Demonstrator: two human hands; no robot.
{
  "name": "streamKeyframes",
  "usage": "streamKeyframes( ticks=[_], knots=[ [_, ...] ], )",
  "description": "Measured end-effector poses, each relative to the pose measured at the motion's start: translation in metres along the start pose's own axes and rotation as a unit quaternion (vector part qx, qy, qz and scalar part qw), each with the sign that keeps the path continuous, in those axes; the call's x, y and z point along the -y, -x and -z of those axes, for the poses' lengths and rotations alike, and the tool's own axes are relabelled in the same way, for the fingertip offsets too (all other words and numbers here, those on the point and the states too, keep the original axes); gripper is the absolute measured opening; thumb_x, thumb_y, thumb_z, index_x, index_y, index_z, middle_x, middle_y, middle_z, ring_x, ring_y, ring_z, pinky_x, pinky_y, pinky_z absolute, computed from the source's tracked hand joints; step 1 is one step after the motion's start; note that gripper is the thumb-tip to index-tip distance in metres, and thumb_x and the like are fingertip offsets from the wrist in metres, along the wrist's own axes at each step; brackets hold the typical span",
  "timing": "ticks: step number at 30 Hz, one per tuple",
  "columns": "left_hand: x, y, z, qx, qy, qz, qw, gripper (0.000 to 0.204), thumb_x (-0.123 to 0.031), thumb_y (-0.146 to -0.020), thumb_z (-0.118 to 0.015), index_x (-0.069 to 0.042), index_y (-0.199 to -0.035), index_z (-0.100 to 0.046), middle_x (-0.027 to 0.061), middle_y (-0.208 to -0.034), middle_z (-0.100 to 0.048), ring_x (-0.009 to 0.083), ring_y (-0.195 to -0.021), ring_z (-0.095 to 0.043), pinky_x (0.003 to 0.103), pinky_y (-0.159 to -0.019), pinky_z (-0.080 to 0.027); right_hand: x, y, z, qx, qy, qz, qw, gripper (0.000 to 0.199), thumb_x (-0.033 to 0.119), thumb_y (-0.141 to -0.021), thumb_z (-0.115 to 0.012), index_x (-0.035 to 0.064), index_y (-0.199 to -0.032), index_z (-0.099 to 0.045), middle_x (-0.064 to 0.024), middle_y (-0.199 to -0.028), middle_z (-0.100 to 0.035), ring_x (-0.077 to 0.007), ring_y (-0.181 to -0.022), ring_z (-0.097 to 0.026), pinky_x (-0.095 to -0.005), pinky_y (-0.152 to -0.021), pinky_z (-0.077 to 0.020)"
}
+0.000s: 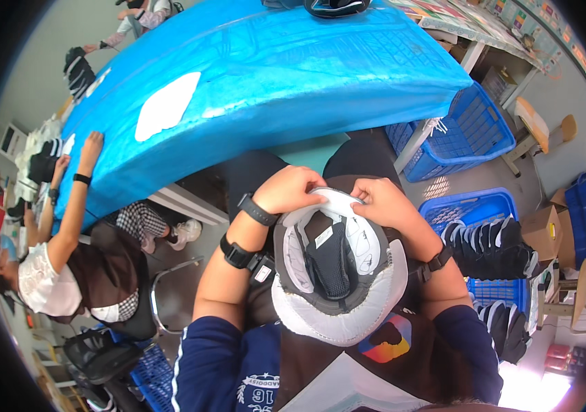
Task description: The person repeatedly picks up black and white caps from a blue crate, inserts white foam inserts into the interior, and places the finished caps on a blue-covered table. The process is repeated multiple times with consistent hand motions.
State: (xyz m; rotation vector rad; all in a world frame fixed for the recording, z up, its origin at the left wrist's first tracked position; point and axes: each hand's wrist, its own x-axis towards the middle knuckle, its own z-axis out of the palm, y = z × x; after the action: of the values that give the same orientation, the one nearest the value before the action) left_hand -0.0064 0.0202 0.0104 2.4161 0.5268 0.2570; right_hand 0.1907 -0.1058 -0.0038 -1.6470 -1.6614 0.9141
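Note:
Between my hands, above my lap, is what looks like a padded shoe upper (340, 323), with a white stitched outer edge and grey collar. Inside it I see white padding and a dark mesh tongue with a small white label. My left hand (291, 189) pinches the collar's far rim on the left, thumb and fingers closed. Just right of it, my right hand (384, 200) pinches the same rim. The stretch between the two pinches bends up as a pale strip. What lies under the upper is hidden.
A blue-covered table (265, 75) with a white patch (167, 106) stands ahead. Blue baskets (468, 141) are at the right, one with nested black uppers (492, 248). A cardboard box (540, 230) stands beyond. At left another person (73, 268) works beside a chair (173, 295).

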Motion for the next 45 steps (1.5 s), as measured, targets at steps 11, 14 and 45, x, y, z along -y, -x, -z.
streamKeyframes(
  ticks=[11,14,45],
  knots=[
    [-0.003,0.009,-0.018,-0.096,-0.126,0.033,0.987,0.016,-0.016,-0.072,-0.069,-0.002,-0.071,-0.061,0.0157,-0.071,-0.061,0.0339,-0.066,-0.060,0.041,-0.059,-0.047,0.019,-0.045,-0.032,-0.026,0.226,0.160,0.961,0.013,0.014,-0.074,-0.065,0.0032,-0.080,-0.062,-0.0152,-0.081,-0.062,-0.0334,-0.080,-0.062,-0.0432,-0.070,-0.0491],
    [-0.005,0.014,-0.015,-0.078,-0.119,0.053,0.988,0.012,-0.016,-0.070,-0.066,-0.005,-0.076,-0.065,0.0143,-0.076,-0.063,0.0340,-0.073,-0.062,0.043,-0.064,-0.049,0.019,-0.039,-0.032,-0.038,0.224,0.149,0.962,0.012,0.014,-0.074,-0.065,0.0032,-0.080,-0.063,-0.0153,-0.079,-0.062,-0.0335,-0.078,-0.062,-0.0430,-0.069,-0.0492],
    [-0.015,0.070,-0.012,-0.102,-0.087,0.113,0.984,0.037,-0.025,-0.076,-0.068,0.002,-0.100,-0.060,0.0217,-0.085,-0.061,0.0380,-0.078,-0.061,0.041,-0.070,-0.050,-0.008,-0.006,-0.022,-0.034,-0.093,0.024,0.995,0.044,0.002,-0.074,-0.070,-0.0010,-0.114,-0.052,-0.0093,-0.091,-0.063,-0.0140,-0.080,-0.060,-0.0272,-0.071,-0.0471]
  ],
)
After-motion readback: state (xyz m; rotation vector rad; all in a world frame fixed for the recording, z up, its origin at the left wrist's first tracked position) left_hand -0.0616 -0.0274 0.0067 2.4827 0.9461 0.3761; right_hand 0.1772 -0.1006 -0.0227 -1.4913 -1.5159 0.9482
